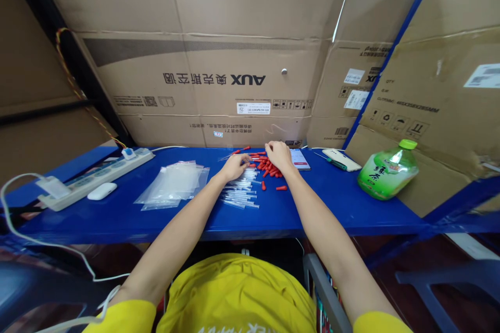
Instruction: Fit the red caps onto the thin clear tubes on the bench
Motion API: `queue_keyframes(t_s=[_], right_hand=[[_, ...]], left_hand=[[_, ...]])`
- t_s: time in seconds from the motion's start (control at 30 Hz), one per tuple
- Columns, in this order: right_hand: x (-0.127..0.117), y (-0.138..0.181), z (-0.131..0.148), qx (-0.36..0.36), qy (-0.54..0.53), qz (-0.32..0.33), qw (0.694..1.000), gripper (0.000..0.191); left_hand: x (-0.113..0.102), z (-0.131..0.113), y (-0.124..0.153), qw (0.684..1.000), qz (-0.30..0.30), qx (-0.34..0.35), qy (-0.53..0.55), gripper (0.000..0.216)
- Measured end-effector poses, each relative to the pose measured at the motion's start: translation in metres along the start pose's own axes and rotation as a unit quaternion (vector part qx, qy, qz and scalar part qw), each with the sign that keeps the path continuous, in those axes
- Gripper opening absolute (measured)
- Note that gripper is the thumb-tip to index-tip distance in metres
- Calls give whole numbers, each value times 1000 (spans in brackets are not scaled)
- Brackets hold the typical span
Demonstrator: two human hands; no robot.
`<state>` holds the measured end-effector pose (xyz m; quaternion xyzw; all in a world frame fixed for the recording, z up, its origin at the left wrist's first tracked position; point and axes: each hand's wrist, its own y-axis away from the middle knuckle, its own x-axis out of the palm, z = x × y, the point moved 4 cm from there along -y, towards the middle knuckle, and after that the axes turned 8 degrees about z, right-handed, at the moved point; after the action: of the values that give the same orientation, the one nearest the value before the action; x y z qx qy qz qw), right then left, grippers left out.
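My left hand (235,167) rests over the far end of a pile of clear glass dropper tubes (240,195). Its fingers are bent and drawn together, and what they hold, if anything, is too small to make out. Just to the right lies a heap of red rubber dropper bulbs (271,170), with two loose bulbs on the near side. Over the back of this heap is my right hand (278,154), its fingers curled down and their tips partly hidden. Behind my left hand, a few red bulbs (236,152) lie beside thin clear tubes.
Clear zip bags (174,182) lie left of the tubes, near a white earbud case (102,191) and a power strip (97,179). To the right are a phone (300,159), a green-handled tool (336,163), a white phone-shaped item (344,158) and a green bottle (386,171). Cardboard walls the blue table (320,213).
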<state>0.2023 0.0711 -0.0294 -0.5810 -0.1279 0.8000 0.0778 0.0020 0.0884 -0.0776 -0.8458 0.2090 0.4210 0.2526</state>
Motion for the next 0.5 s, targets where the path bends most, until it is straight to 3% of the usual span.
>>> queue_keyframes(t_s=[0.23, 0.5], right_hand=[[0, 4, 19, -64, 7, 3, 998, 39], [4, 8, 29, -112, -15, -11, 993, 33]], left_hand=[[0, 0, -1, 999, 3, 39, -36, 24], [-13, 1, 1, 991, -116, 58, -33, 30]])
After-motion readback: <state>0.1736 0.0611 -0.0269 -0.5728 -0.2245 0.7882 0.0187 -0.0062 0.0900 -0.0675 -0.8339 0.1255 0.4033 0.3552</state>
